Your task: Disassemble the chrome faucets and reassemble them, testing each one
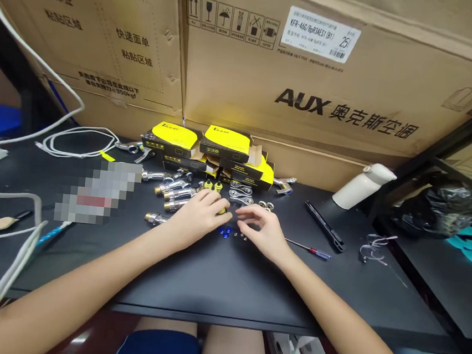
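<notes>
My left hand (198,218) is bent over the middle of the table, its fingers curled on a small yellow piece (222,211) that looks like a faucet cartridge and is mostly hidden. Just behind the knuckles stand two yellow-and-black cartridges (218,187). Facing it, my right hand (264,232) has thumb and fingers apart, with nothing seen between them. Small blue caps (225,232) and tiny metal screws (243,236) lie between the hands. Chrome faucet handles (240,194) rest beyond the fingertips, near some metal rings (266,205). Chrome faucet bodies with brass ends (172,187) lie left.
Yellow-and-black boxes (227,136) are stacked before large cartons (354,77). A screwdriver (318,253), a black box cutter (325,227), a white bottle (362,186) and clear plastic scraps (375,249) lie or stand right. White cables (33,224) run along the left.
</notes>
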Demonstrator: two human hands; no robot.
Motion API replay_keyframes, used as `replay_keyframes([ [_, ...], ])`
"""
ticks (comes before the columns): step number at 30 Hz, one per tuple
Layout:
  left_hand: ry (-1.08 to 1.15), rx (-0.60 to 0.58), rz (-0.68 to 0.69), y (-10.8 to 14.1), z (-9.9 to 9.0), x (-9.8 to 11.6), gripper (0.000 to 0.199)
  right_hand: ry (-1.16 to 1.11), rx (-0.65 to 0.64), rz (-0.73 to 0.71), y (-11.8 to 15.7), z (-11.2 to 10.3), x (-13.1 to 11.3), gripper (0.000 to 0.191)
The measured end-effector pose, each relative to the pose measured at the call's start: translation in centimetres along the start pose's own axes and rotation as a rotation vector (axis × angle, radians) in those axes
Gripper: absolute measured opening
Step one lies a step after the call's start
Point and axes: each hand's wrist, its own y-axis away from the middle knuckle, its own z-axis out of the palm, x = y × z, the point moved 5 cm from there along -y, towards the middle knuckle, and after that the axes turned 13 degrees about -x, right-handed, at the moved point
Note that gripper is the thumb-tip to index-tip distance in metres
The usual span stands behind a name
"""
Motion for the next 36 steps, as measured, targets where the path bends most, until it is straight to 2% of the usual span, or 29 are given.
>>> replay_keyframes([
  [2,0.119,0.019,-0.079,0.1,0.1,-0.6,0.029,0.015,-0.008,-0.021,0.0,0.1,-0.2,0.022],
  [5,0.420,0.044,-0.201,0.4,0.4,-1.5,0.025,0.001,-0.029,-0.094,0.1,0.4,-1.0,0.025],
  [7,0.585,0.033,-0.232,0.4,0.6,-1.8,0.023,0.042,-0.021,-0.170,0.2,0.6,-1.7,0.024],
  [10,0.700,0.034,-0.239,0.3,0.5,-1.7,0.022,0.141,0.036,-0.243,0.6,0.7,-2.5,0.022],
  [18,0.755,0.118,-0.215,0.4,0.1,-1.1,0.025,0.381,0.216,-0.403,1.7,1.5,-3.7,0.027],
  [23,0.757,0.140,-0.224,0.5,0.1,-0.9,0.026,0.472,0.249,-0.410,2.2,2.1,-3.8,0.034],
  [26,0.760,0.129,-0.214,0.5,0.0,-0.9,0.023,0.498,0.214,-0.444,2.1,2.0,-4.1,0.034],
  [32,0.738,0.046,-0.169,0.3,0.2,-1.0,0.018,0.413,0.011,-0.405,1.1,1.2,-3.5,0.009],
  [36,0.711,0.039,-0.175,0.2,0.0,-1.3,0.020,0.316,0.016,-0.393,1.1,1.0,-3.2,0.003],
])
